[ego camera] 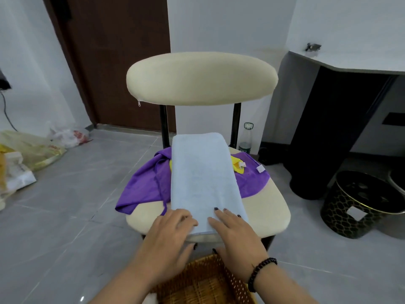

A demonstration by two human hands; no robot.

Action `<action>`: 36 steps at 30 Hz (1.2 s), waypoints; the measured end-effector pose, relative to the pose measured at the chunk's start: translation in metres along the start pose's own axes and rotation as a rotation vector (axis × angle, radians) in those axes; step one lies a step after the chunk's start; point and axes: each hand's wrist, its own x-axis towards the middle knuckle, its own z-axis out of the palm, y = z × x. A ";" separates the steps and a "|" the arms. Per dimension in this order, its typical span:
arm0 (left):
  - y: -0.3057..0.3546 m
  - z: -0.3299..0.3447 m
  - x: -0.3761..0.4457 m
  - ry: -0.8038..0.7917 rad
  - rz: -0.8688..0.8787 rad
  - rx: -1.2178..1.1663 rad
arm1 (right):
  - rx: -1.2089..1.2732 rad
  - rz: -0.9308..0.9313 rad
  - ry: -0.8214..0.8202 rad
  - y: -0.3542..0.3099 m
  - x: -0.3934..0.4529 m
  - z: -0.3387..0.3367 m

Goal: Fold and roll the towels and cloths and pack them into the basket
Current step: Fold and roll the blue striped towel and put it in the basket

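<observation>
My left hand (169, 232) and right hand (235, 232) rest flat, fingers open, gripping nothing, on the blue towel (203, 176); I should roll its near edge tightly, evenly.

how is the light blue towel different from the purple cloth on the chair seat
The light blue towel is folded into a neat long strip; the purple cloth lies spread and rumpled. The towel lies on top, the purple cloth under it, one corner hanging off the seat. Both hands press the towel's near end; neither touches the purple cloth. Both rest on the chair seat.
</observation>
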 end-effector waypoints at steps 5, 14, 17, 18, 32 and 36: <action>-0.015 0.010 0.014 -0.078 0.050 0.084 | -0.034 0.053 0.118 0.017 0.014 -0.007; -0.026 0.000 0.038 0.020 -0.009 0.013 | -0.134 -0.033 0.157 0.021 0.031 -0.001; -0.027 0.001 0.037 -0.019 -0.161 -0.067 | -0.158 -0.070 0.250 0.024 0.036 -0.001; -0.029 0.000 0.036 -0.018 -0.191 -0.088 | -0.142 -0.076 0.257 0.026 0.036 -0.003; -0.029 -0.004 0.024 -0.124 -0.171 -0.189 | 0.187 -0.073 0.099 0.050 0.027 -0.015; -0.028 -0.004 0.030 -0.143 -0.227 -0.155 | 0.122 -0.095 0.188 0.043 0.029 -0.007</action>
